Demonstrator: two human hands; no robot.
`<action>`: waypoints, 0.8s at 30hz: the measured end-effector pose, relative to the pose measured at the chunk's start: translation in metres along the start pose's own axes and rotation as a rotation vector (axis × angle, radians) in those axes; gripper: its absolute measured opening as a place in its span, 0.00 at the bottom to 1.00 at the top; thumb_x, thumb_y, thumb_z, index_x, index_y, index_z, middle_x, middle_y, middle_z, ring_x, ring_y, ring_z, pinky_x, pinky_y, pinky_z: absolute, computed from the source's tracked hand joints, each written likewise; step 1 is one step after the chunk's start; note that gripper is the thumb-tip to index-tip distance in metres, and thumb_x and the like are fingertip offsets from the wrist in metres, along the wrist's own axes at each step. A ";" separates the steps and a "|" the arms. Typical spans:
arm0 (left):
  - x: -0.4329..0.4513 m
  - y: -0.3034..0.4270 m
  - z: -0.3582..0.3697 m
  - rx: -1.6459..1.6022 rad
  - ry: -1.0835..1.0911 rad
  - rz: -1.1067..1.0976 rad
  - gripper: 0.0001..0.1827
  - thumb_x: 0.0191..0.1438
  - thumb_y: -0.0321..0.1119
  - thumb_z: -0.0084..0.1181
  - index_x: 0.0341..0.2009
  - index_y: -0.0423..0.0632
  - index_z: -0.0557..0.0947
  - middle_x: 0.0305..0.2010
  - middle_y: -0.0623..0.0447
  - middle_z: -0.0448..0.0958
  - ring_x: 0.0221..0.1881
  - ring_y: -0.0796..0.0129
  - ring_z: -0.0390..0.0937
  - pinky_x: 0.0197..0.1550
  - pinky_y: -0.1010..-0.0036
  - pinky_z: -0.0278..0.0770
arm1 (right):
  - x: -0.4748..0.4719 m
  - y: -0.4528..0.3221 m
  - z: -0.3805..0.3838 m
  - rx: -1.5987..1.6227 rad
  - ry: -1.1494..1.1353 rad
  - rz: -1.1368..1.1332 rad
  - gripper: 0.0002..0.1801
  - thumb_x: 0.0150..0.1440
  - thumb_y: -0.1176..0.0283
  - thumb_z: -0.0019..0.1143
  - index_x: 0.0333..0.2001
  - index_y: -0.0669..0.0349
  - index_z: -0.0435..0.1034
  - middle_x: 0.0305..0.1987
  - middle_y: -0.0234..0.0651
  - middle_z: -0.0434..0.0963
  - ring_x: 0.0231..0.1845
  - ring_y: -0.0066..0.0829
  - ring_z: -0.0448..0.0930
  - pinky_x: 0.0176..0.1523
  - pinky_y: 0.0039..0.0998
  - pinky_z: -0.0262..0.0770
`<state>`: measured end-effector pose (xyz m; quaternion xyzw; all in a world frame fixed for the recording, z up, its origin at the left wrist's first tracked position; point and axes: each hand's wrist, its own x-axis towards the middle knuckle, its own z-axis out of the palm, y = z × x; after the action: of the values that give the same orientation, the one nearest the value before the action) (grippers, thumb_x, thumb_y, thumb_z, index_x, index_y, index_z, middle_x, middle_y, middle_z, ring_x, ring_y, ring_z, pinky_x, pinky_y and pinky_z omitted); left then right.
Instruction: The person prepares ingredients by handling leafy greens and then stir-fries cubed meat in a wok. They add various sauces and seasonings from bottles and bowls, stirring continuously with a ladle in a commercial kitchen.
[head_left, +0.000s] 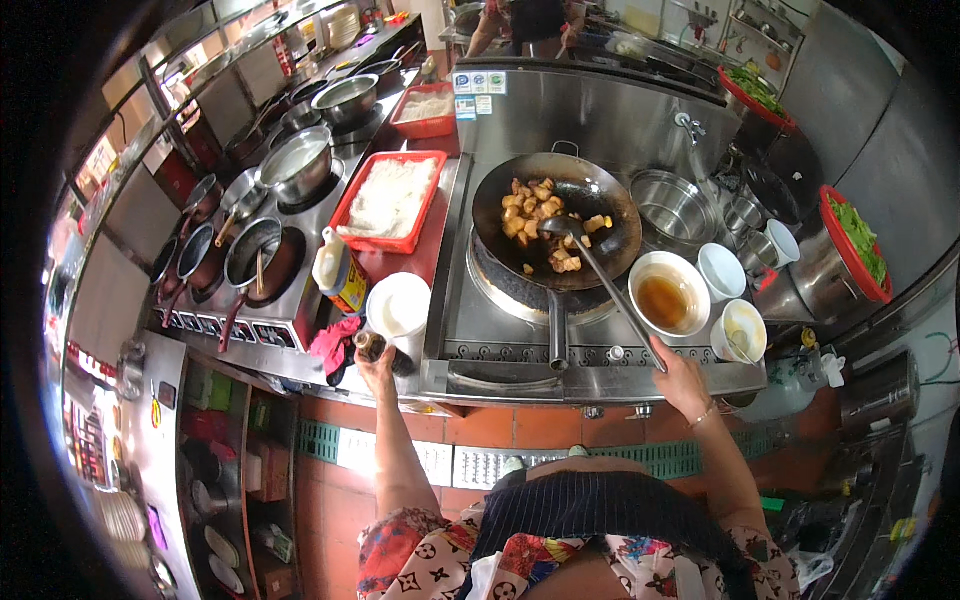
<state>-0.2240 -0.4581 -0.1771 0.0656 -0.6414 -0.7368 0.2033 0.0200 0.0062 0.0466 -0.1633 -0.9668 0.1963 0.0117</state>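
My right hand (681, 381) grips the long metal handle of a cooking ladle (621, 301). Its bowl rests inside a dark wok (495, 251), among browned chunks of meat (527, 211). The wok sits tilted on a burner ring, its hollow handle towards me. At the left, my left hand (377, 370) is closed around a dark bottle (403, 363) beside a white tub (397, 304) with pale contents. Behind that tub stands a large sauce jug (339, 271) with a yellow and blue label. A pink cloth (334, 346) lies left of the bottle.
Right of the wok are a bowl of brown liquid (666, 296), smaller bowls (721, 271) and a steel pot (673, 208). A red basket of pale noodles (391, 196) stands left. Several pans (253, 247) occupy the left stove. Beyond the steel splashback (577, 112), another person (517, 26) is partly visible.
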 end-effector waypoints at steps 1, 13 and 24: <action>-0.005 0.012 0.004 0.006 -0.006 0.027 0.33 0.36 0.25 0.65 0.49 0.38 0.64 0.41 0.52 0.70 0.40 0.70 0.69 0.46 0.76 0.68 | 0.005 0.001 0.005 0.060 0.033 0.009 0.33 0.44 0.72 0.49 0.58 0.50 0.58 0.30 0.51 0.75 0.34 0.51 0.75 0.40 0.43 0.70; -0.068 0.156 0.036 -0.023 0.028 0.010 0.39 0.42 0.34 0.62 0.58 0.40 0.59 0.51 0.45 0.65 0.50 0.61 0.66 0.52 0.69 0.66 | 0.101 -0.010 0.054 -0.008 0.155 -0.123 0.33 0.46 0.72 0.48 0.59 0.52 0.56 0.23 0.51 0.75 0.27 0.48 0.77 0.33 0.43 0.72; -0.105 0.188 0.038 0.002 0.000 0.024 0.43 0.41 0.33 0.63 0.60 0.41 0.56 0.54 0.45 0.63 0.52 0.59 0.64 0.54 0.66 0.63 | -0.027 0.072 -0.093 -0.234 -0.070 -0.209 0.36 0.42 0.76 0.46 0.59 0.49 0.55 0.32 0.46 0.76 0.33 0.46 0.76 0.38 0.45 0.71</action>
<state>-0.1014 -0.4006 -0.0053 0.0583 -0.6427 -0.7338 0.2121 0.0764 0.0947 0.1058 -0.0553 -0.9946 0.0857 -0.0209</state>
